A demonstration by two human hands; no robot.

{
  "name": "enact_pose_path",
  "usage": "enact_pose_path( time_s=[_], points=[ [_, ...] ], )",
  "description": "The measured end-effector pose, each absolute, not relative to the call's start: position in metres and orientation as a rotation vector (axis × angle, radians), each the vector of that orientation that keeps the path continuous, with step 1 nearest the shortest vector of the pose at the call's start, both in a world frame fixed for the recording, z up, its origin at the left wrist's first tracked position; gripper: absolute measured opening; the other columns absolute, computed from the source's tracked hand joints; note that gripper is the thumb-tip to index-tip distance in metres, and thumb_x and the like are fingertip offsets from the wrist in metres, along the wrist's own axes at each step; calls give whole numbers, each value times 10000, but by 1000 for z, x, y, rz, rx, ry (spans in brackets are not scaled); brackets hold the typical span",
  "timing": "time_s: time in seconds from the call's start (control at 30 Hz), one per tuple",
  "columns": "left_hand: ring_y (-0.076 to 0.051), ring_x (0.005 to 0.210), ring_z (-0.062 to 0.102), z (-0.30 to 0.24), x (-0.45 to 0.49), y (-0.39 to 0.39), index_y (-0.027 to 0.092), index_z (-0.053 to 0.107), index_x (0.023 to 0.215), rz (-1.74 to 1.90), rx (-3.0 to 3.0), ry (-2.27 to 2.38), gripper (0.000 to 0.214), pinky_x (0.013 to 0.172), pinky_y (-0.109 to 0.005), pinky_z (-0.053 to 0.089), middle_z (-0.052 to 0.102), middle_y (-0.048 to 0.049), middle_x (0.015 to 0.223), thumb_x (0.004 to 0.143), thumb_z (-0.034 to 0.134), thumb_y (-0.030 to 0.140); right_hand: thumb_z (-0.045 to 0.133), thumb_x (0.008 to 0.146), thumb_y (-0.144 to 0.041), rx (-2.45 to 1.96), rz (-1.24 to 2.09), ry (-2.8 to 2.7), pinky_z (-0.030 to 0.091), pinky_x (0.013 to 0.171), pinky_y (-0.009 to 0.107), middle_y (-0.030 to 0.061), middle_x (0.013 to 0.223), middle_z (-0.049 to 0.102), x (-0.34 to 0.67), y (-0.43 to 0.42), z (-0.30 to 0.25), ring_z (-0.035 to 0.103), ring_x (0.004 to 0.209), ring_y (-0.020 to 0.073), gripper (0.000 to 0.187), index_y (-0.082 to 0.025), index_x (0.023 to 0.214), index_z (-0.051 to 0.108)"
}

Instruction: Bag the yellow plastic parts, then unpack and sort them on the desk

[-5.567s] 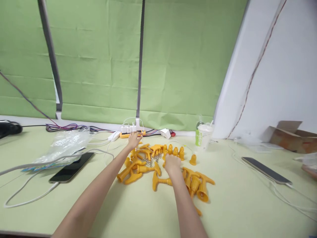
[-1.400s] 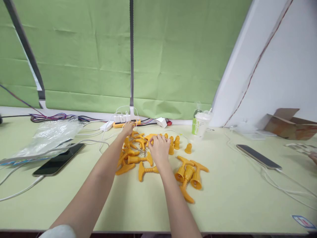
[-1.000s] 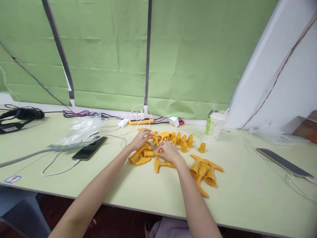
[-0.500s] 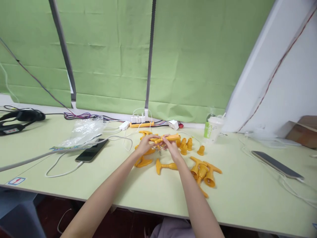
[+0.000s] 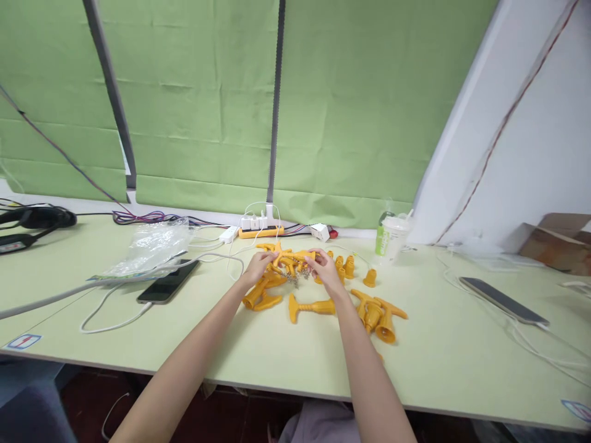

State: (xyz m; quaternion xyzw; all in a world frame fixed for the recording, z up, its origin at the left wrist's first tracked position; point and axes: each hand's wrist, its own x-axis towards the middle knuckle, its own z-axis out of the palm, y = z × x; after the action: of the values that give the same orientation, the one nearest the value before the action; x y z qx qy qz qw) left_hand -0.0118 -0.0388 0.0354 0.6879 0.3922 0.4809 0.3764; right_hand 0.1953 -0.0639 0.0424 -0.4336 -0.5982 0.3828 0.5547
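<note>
Over the pile at the middle of the table, my left hand [image 5: 258, 267] pinches the crossbar end of a yellow plastic T-handled piece [image 5: 292, 254]. My right hand [image 5: 325, 267] closes on the other, wider end of it. Below and between the hands lie more yellow T-handled pieces [image 5: 268, 301] and a cluster of small silvery metal parts [image 5: 293, 280], too small to name. One T-handled piece with a twisted shaft [image 5: 314, 307] lies alone nearer me. Several yellow bell-shaped cups [image 5: 370, 278] stand right of my right hand, partly hidden by it.
More yellow T-handled pieces with cups [image 5: 385, 331] lie beside my right forearm. A phone [image 5: 168, 282], a clear plastic bag [image 5: 159, 243] and cables lie left. A power strip [image 5: 261, 232] sits at the back. Right are a white cup [image 5: 396, 237] and another phone [image 5: 503, 299].
My hands have drawn a little apart along the yellow piece, the right one moving right. The crossbar now shows at my left fingers. The whole view has shifted slightly.
</note>
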Motion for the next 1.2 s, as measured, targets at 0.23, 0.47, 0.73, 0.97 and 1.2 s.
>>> enact_pose_path(
  time_s=[0.23, 0.47, 0.73, 0.97, 1.2],
  points=[
    [-209, 875, 630, 31, -26, -25, 164, 655, 838, 1173, 1580, 872, 465, 818, -340, 458, 689, -109, 976, 841, 386, 544, 714, 583, -426, -1055, 905, -1458, 498, 476, 270, 18, 845, 611, 183, -61, 33, 606, 738, 175, 414, -232, 833, 447],
    [-244, 1085, 534, 24, -37, -11, 188, 655, 815, 1357, 1880, 978, 261, 929, -358, 405, 615, -108, 1119, 737, 594, 430, 711, 603, -381, -1102, 1009, -1446, 503, 533, 287, 11, 780, 629, 188, -60, 30, 626, 717, 181, 363, -231, 824, 466],
    [-204, 870, 557, 16, -36, -6, 179, 625, 832, 1303, 1852, 1047, 308, 825, -363, 454, 606, -71, 902, 827, 457, 437, 713, 582, -393, -1198, 692, -1556, 468, 766, 351, 48, 945, 641, 190, -54, 23, 590, 821, 178, 353, -203, 794, 506],
    [-257, 1203, 394, 26, -35, -15, 248, 679, 913, 1428, 2273, 1145, 182, 1055, -428, 283, 496, -49, 1279, 747, 619, 293, 695, 612, -383, -1195, 909, -1575, 444, 656, 291, -3, 791, 614, 187, -54, 23, 572, 713, 154, 362, -209, 843, 477],
    [-207, 843, 572, 33, -42, -14, 169, 599, 506, 1274, 1963, 1234, 469, 849, -341, 427, 628, -82, 890, 765, 528, 555, 667, 667, -272, -1404, 271, -1826, 386, 864, 383, 34, 937, 657, 190, -57, 26, 582, 908, 208, 206, -208, 802, 524]
  ],
)
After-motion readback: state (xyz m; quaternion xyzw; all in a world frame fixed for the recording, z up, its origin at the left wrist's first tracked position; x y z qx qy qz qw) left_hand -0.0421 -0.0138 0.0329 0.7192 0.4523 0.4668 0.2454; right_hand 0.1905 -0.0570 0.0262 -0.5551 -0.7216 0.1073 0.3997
